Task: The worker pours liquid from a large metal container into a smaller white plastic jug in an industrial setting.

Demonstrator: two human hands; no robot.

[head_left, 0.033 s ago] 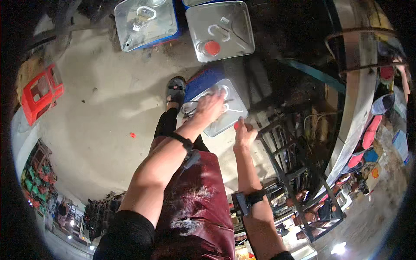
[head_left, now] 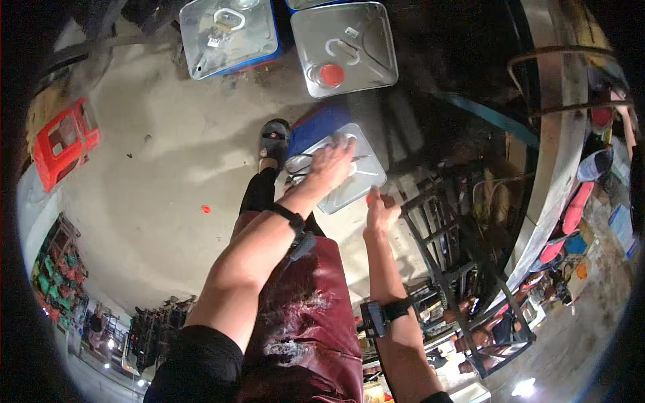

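A blue square can with a metal top stands on the floor in front of me, tilted in view beside my foot. Over that top is my left hand, its fingers curled round what looks like a pair of scissors. The dark loops stick out on the left of the hand and a thin tip points right; the middle is hidden under the palm. Close to the can's near right corner, my right hand is closed, pinching a small red cap between thumb and finger.
Two more metal-topped cans stand farther off, a left one and a right one with a red cap. Left lies a red plastic frame. A small red piece rests on the floor. A black metal rack is close on the right.
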